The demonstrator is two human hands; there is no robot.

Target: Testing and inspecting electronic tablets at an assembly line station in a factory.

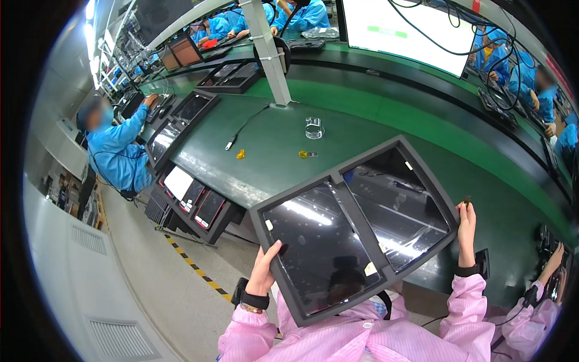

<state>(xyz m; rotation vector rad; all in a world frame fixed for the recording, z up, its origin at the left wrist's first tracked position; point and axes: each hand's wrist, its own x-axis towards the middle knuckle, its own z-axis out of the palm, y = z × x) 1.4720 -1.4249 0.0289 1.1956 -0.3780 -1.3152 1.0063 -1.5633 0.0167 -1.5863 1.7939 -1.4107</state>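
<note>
With the frame tray (362,224) as clock centre, two panels (316,241) lie side by side in it; the left hand (263,268) is at 8 o'clock, the right hand (466,232) at 3. On the bench (259,130), a roll (313,128) lies at 11 and a cable plug (231,144) at 10, a scrap (240,154) just beside its 4 o'clock. Farther back, a post (268,57) stands at 11, a monitor (410,39) between 12 and 1.

A pale post (266,57) rises from the green bench (274,148). Yellow-black tape (189,260) marks the pale floor (148,274) beside a white wall (57,259) with vents (120,338). Lights (90,30) glow overhead.
</note>
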